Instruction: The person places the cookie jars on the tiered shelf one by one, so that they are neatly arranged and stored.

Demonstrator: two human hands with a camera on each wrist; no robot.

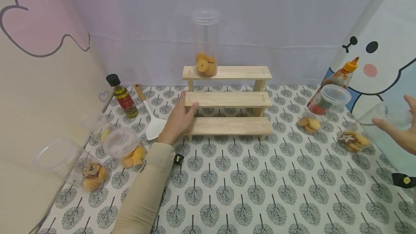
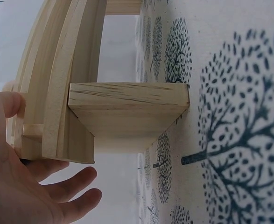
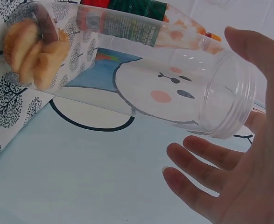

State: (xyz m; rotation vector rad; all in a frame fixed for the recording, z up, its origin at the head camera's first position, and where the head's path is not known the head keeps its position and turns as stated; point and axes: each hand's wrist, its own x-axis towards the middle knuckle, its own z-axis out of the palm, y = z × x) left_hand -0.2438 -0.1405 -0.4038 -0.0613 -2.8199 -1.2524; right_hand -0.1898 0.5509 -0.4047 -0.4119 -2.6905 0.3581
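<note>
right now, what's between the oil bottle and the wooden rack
Head view shows the spatula nearer the oil bottle, then the left hand holding the wooden rack.

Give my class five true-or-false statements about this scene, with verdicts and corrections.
1. A tall jar stands on the top tier of the wooden rack. True.
2. The left hand touches the rack's right end. False: it touches the left end.
3. The black-capped bottle stands left of the white spatula. True.
4. The spatula's handle is blue. False: it is brown.
5. The right hand holds the spatula. False: it is near a clear cookie jar.
</note>
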